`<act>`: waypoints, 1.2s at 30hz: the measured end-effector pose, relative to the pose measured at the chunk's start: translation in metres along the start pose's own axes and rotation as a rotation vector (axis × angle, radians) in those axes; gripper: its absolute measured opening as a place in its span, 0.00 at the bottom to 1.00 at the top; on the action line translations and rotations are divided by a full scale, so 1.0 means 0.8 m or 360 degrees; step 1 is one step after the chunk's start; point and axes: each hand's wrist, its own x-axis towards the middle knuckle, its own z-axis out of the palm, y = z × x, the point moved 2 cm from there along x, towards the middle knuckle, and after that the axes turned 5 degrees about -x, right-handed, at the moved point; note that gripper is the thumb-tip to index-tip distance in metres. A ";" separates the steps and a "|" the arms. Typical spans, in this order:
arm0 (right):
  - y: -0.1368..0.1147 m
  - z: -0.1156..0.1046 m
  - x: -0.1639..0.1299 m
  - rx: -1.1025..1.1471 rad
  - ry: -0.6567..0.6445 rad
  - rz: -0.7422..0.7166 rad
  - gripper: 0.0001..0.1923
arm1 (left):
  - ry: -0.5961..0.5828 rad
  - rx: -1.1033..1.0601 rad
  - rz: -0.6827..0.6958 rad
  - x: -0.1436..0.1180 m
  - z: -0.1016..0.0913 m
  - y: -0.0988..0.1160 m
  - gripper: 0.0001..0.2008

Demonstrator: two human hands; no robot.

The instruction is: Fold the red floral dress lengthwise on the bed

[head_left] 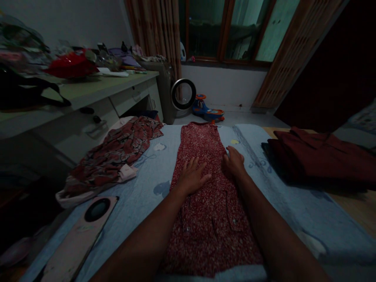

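A dark red garment (202, 145) with pale speckles lies lengthwise in front of me, folded long and narrow. Whether it is a dress or a shirt I cannot tell. My left hand (194, 176) rests flat on its middle with the fingers spread. At the garment's right edge, my right hand (235, 161) touches the cloth, its fingers stretched out and partly hidden by the hand's side-on angle. Creases and small buttons show on the part nearer to me. Under everything is a light blue bedsheet (158, 168) with printed shapes.
A patterned reddish garment (117, 152) lies heaped at left, near a long pale object (79, 239) with a dark round disc. Folded dark red clothes (323, 156) are stacked at right. Beyond the bed stand a cluttered desk (96, 88), a washing machine's open door (183, 94) and a ride-on toy (207, 111).
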 end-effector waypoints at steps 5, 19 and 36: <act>-0.043 0.000 -0.046 -0.0007 -0.0288 -0.0609 0.28 | 0.0028 0.0038 0.0044 0.001 0.000 0.001 0.26; -0.055 0.006 -0.079 -0.0305 -0.0456 -0.0516 0.43 | -0.0066 0.0126 0.0006 0.002 -0.003 0.007 0.28; -0.030 -0.011 -0.074 -0.0381 -0.0433 -0.0139 0.33 | -0.0085 0.0099 0.0010 0.003 0.004 0.001 0.41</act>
